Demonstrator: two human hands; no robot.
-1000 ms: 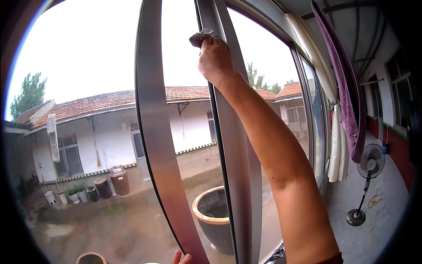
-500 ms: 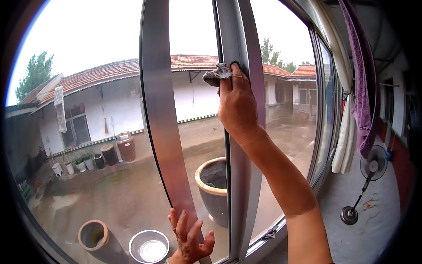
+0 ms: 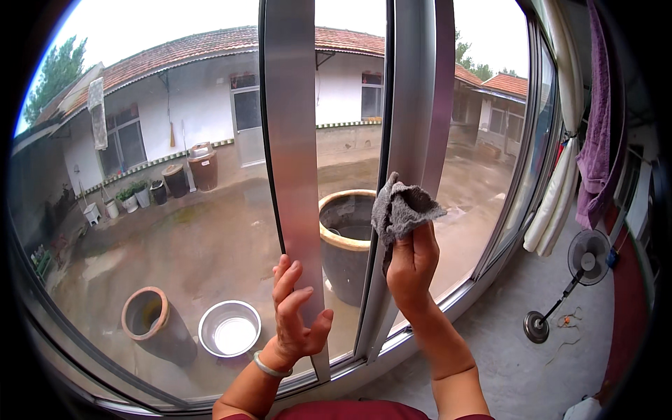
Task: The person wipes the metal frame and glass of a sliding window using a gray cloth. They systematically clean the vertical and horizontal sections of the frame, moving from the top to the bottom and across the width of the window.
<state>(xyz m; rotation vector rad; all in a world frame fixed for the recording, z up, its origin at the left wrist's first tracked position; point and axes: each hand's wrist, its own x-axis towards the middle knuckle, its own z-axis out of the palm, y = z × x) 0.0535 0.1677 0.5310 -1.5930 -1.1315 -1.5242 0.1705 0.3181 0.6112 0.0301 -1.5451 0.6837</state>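
Note:
My right hand (image 3: 411,264) grips a grey cloth (image 3: 400,207) and presses it against the right metal window frame bar (image 3: 413,105), about halfway down it. My left hand (image 3: 297,315), a bracelet on its wrist, lies with fingers spread against the lower part of the left metal frame bar (image 3: 292,140). Both bars stand upright between large glass panes.
Through the glass lies a wet courtyard with a large dark clay pot (image 3: 344,238), a smaller pot (image 3: 148,316), a metal basin (image 3: 229,329) and white buildings with red roofs. Indoors at the right hang a purple towel (image 3: 596,147) and pale cloths (image 3: 556,203); a standing fan (image 3: 581,266) stands on the floor.
My right hand has slid the cloth down the right bar from near the top to mid height. My left hand has risen along the left bar, and the view has tilted downward.

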